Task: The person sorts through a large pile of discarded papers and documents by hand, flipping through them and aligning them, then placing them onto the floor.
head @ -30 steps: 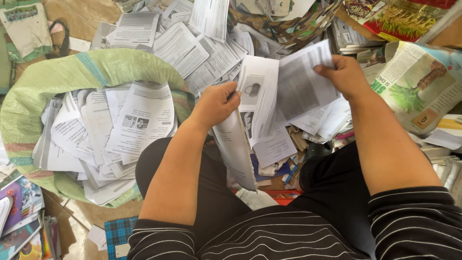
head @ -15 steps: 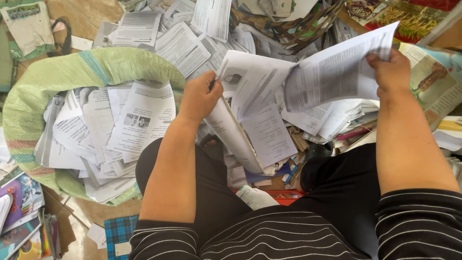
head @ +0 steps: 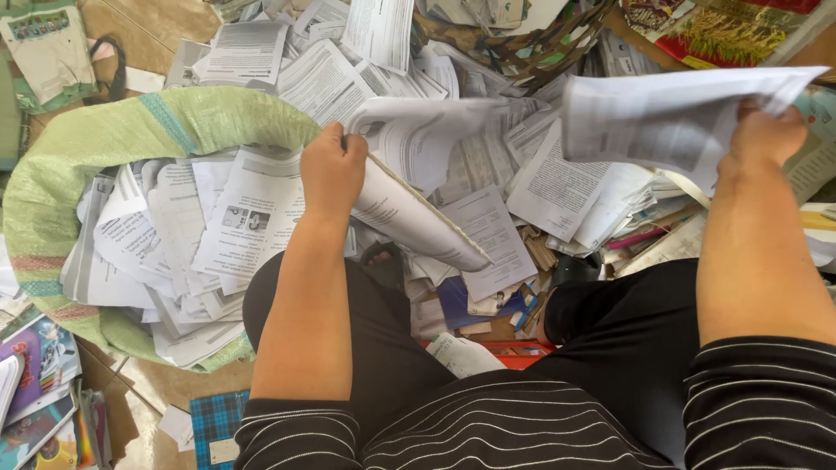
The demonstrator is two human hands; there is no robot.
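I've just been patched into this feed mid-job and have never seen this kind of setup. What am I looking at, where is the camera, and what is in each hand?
There is no machine here. A person in a black striped top works with two bare hands, and the single camera sits on their head, looking down past their arms and black-trousered knees.

The left hand grips a thin booklet by its edge; the booklet slants down toward the knees. The right hand holds up a loose printed sheet, raised above the heap and blurred.

Below lies a heap of printed papers spread over the floor. On the left, a green woven sack stands open and is stuffed with more sheets. Colourful magazines lie at the lower left corner, and a woven basket of paper sits at the top.
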